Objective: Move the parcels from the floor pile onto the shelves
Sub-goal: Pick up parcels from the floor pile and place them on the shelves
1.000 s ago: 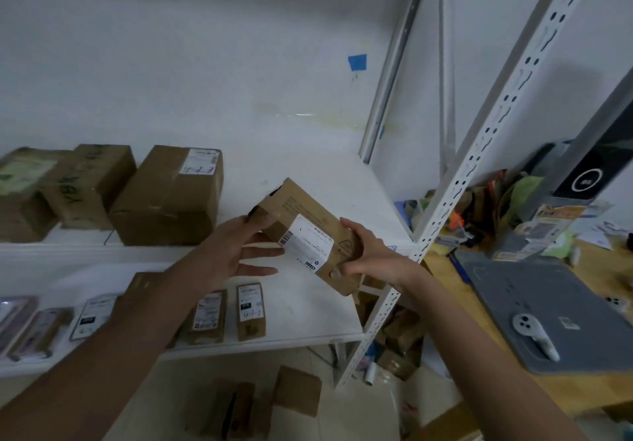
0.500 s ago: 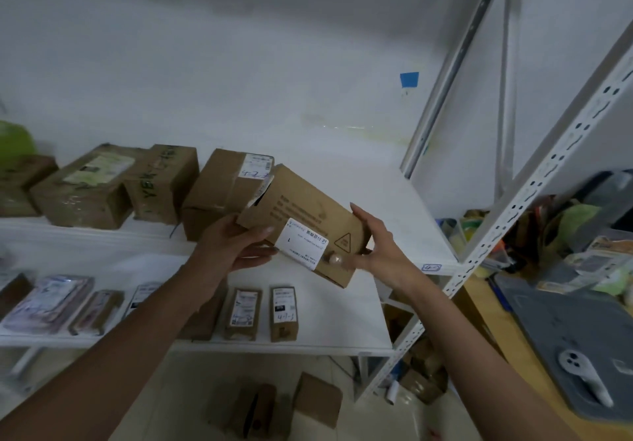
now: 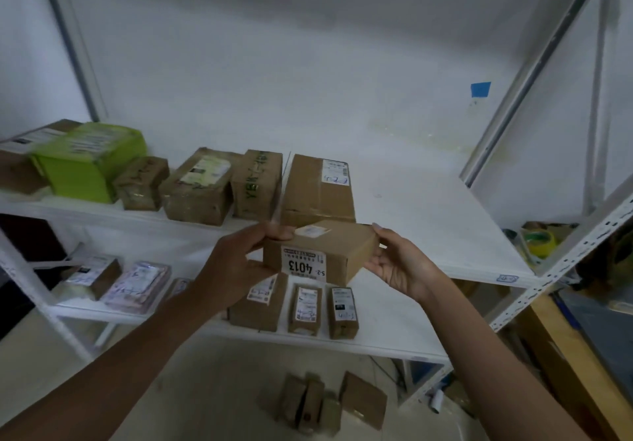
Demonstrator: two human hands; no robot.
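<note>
On the far left, a green parcel (image 3: 89, 159) is sitting on the upper shelf (image 3: 428, 221), and a row of brown boxes (image 3: 253, 183) is lining up beside it toward the middle, so a good share of the work is looking done. Below, soft packets (image 3: 137, 284) are lying on the left of the lower shelf (image 3: 387, 324). The left hand (image 3: 239, 262) is gripping the left end of the parcel (image 3: 318, 257), thumb lying over the top edge and fingers curling underneath. That parcel is hanging level in front of the upper shelf's edge, its "4013" label facing the camera upside down, and it is seemingly not yet resting on any board. Beneath it, three small boxes (image 3: 308, 307) are standing side by side on the lower shelf. Lower down, the floor pile (image 3: 329, 403) is showing a few cartons waiting, so I am judging that several trips are left to make. The right hand (image 3: 399, 266) is clasping the parcel's right end, forefinger reaching over the top corner and thumb tucking under. Further right, the upper shelf is offering a broad bare stretch, which is looking like the likely landing spot
</note>
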